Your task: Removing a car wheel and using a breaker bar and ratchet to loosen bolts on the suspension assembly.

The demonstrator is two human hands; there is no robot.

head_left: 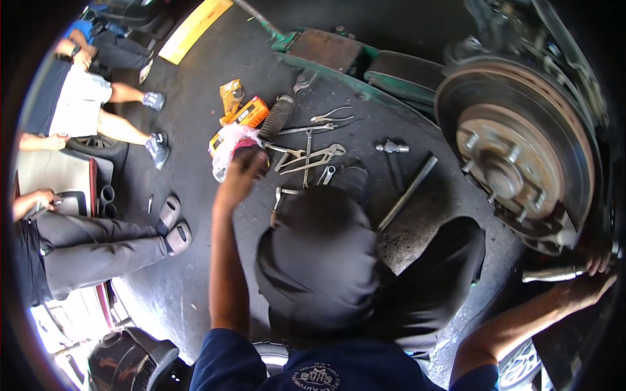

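Plastic bag point(223, 155) seems soft, slippery; grab its side; can't tell if left hand point(244, 169) or right hand point(596, 268) fingers grip

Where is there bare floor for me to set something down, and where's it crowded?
Bare floor shows between the nearest sneaker and the plastic bag, and, in this view, between the metal bar and the brake disc. It is crowded around the left hand: the bag, orange box and large pliers lie close together.
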